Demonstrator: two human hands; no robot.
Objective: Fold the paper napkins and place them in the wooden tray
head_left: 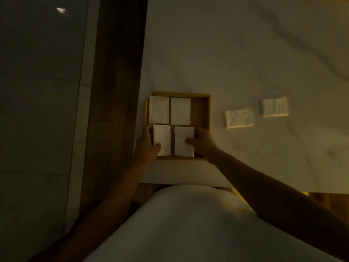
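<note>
Napkins already fill much of the tray (205, 110), which sits on the white tabletop (245, 53) near its left edge. Starting at the left, the left hand (147, 146) rests against the tray's near-left corner, fingers curled along the outer edge of the near-left napkin (162, 140) and thumb lying on its lower corner; it looks like a light steadying hold on that napkin, not a lift. Just beyond this hand's fingertips lies the far-left napkin (159, 109), flat in the tray. Between the two hands, the near-right napkin (184, 141) lies beside the near-left one, a thin gap of wood showing between them. Beyond it is the far-right napkin (180, 111). The right hand (203, 142) has its thumb pressed flat on the near-right napkin and its fingers round that napkin's right edge, so it seems to be seating or squaring it. Beyond this hand a bare strip of tray floor runs along the right wall. Well to the right of the right hand, two more folded pieces (239, 117) (275, 107) lie apart on the tabletop, outside the tray.

The step in hand appears to be settling the front row. Next, I judge, both hands must let go and the right hand reach rightward for the nearer loose piece, which may need to stand in the remaining strip
</note>
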